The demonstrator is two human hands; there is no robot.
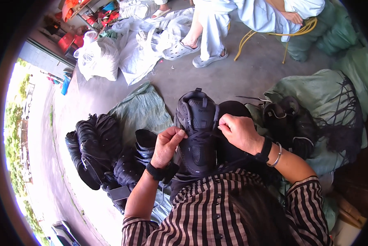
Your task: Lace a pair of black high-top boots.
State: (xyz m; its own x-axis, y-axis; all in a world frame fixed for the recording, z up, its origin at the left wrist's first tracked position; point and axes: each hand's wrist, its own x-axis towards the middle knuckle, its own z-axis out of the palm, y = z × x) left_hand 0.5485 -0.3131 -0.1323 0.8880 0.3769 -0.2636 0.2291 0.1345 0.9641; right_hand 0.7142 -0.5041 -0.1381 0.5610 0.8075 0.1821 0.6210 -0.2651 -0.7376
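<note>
A black lace-up shoe (197,143) rests on my lap with its heel loop away from me and its toe toward me. A dark shoelace (199,133) crosses the lower tongue. At the shoe's left edge, my left hand (167,144) is closed, thumb against forefinger, pinching one side of the lace. On the opposite edge my right hand (240,130) is closed in a pinch on the other side of it. Both wrists wear black bands. The lace ends inside my fingers are mostly hidden.
Several black shoes (99,135) lie piled on my left, with a dark flat rectangular object (119,192) beside them. More dark shoes (288,119) and loose black laces (335,119) lie on a green woven sack (315,88) to my right. Ahead, a person in pale trousers (214,30) sits near white bags (97,55).
</note>
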